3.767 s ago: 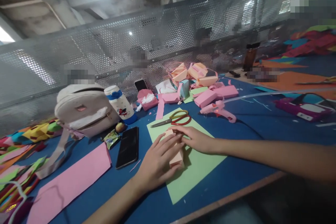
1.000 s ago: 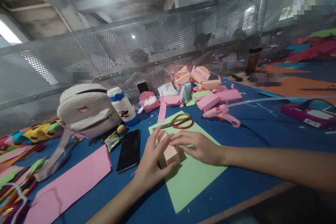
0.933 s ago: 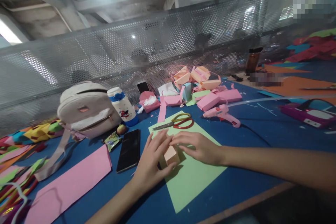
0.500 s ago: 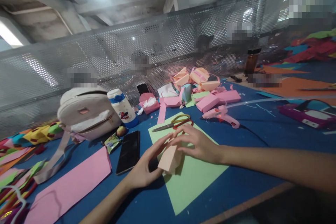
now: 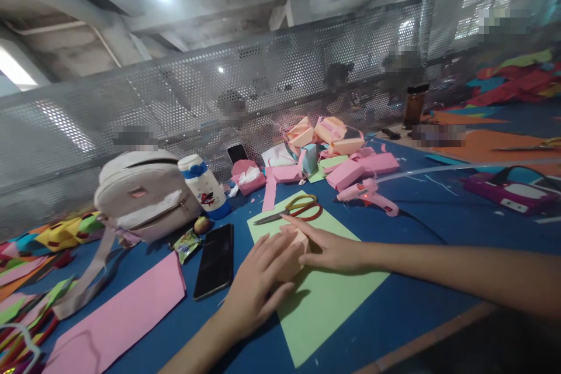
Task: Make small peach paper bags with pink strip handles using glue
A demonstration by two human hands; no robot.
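Observation:
A small peach paper box point(image 5: 295, 256) rests on a light green sheet point(image 5: 326, 298) on the blue table. My left hand point(image 5: 258, 283) lies over the box's near side, fingers curled round it. From the right, my right hand point(image 5: 326, 245) presses flat against the box's far side, fingers together. Most of the box is hidden between the two hands. Red and yellow scissors point(image 5: 295, 210) lie on the far corner of the green sheet.
A black phone point(image 5: 214, 260) and a pink sheet point(image 5: 118, 318) lie to the left. Behind stand a white bag point(image 5: 140, 193), a bottle point(image 5: 204, 187), a pink glue gun point(image 5: 368, 194) and a heap of paper boxes point(image 5: 333, 149). A perforated metal screen point(image 5: 131, 105) closes the back.
Half a second ago both hands held the box tilted above the sheet. Now it is down on the sheet, with the left hand over it and the right hand pressed against it.

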